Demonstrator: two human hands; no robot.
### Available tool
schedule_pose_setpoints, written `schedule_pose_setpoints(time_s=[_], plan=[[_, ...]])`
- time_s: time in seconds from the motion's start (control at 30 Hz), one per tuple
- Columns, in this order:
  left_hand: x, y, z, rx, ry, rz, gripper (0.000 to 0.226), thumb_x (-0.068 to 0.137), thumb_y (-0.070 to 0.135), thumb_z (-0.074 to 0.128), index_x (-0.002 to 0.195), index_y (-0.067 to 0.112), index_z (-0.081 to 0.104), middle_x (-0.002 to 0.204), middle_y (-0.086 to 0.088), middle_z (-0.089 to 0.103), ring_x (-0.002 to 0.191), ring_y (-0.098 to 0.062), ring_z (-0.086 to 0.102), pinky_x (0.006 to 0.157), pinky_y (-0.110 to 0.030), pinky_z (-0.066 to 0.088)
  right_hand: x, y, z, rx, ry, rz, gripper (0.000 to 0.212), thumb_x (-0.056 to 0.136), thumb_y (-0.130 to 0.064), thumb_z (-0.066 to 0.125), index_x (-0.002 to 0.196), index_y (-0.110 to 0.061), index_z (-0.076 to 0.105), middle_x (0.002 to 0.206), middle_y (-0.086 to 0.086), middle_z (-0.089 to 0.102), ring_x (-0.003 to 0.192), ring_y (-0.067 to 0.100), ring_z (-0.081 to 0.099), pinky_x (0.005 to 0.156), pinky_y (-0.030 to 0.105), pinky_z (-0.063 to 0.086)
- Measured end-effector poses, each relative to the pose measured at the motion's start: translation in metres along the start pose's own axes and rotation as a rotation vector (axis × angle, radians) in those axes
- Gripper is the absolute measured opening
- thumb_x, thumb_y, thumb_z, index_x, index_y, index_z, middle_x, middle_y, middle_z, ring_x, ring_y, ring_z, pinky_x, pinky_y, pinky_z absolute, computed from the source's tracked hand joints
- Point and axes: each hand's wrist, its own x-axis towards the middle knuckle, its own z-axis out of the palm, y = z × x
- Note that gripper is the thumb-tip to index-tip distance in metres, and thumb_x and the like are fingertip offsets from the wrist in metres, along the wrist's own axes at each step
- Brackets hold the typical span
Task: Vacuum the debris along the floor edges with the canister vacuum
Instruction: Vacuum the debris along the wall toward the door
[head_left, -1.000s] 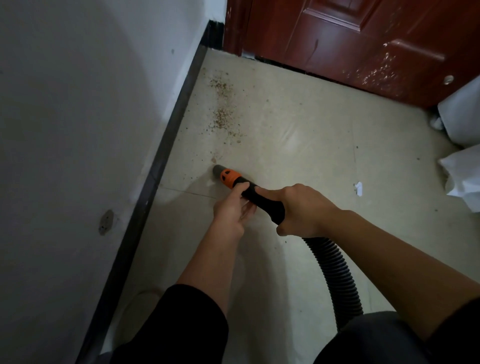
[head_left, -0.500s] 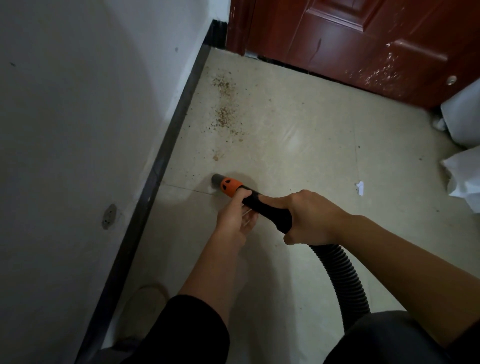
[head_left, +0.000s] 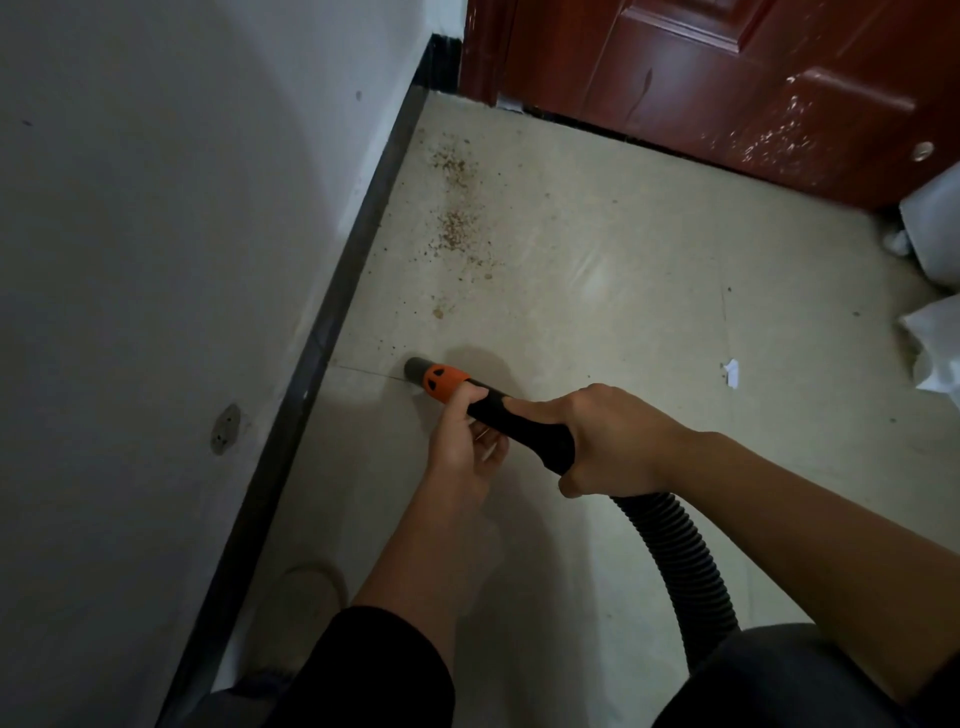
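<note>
Your right hand (head_left: 608, 441) wraps the black grip of the vacuum wand (head_left: 524, 428); your left hand (head_left: 467, 436) grips it just behind the orange collar (head_left: 444, 382) — both closed on it. Nozzle tip (head_left: 415, 368) down at the floor (head_left: 597, 322), near the baseboard (head_left: 332, 322) but apart from it. Debris (head_left: 457, 228) scattered farther along the baseboard, beyond the nozzle tip — hose (head_left: 675, 556) trails back toward you.

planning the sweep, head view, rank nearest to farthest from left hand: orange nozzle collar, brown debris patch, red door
1. Orange plastic nozzle collar, at the left hand.
2. Brown granular debris patch, ahead.
3. Dark red wooden door, farthest, upper right.
</note>
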Motion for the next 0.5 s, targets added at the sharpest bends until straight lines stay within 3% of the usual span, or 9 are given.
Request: schedule_pose_setpoints(time_s=[0.23, 0.33, 0.5], plan=[[0.004, 0.007, -0.008, 0.034, 0.014, 0.033, 0.021, 0.089, 0.025, 0.061, 0.099, 0.006, 0.065, 0.08, -0.004, 0.063, 0.072, -0.015, 0.058, 0.062, -0.026, 0.048, 0.008, -0.008, 0.0, -0.024, 0.004, -0.007, 0.096, 0.069, -0.024, 0.073, 0.151, -0.039, 0.025, 0.08, -0.002, 0.063, 0.067, 0.016, 0.053, 0.062, 0.031, 0.05], [0.007, 0.01, -0.008, 0.037, 0.035, 0.038, 0.024, 0.087, 0.025, 0.062, 0.1, 0.006, 0.067, 0.08, -0.004, 0.065, 0.075, -0.016, 0.059, 0.061, -0.025, 0.049, 0.013, -0.012, 0.001, -0.048, 0.02, -0.008, 0.096, 0.071, -0.025, 0.073, 0.152, -0.038, 0.022, 0.071, -0.006, 0.051, 0.065, 0.015, 0.048, 0.058, 0.027, 0.04], [0.014, 0.017, -0.009, 0.061, 0.07, 0.036, 0.03, 0.084, 0.029, 0.066, 0.101, 0.004, 0.07, 0.084, -0.005, 0.066, 0.071, -0.015, 0.059, 0.053, -0.024, 0.05, 0.02, -0.017, 0.0, -0.07, 0.06, -0.005, 0.095, 0.073, -0.023, 0.07, 0.152, -0.037, 0.021, 0.076, -0.004, 0.051, 0.071, 0.018, 0.05, 0.06, 0.028, 0.04]])
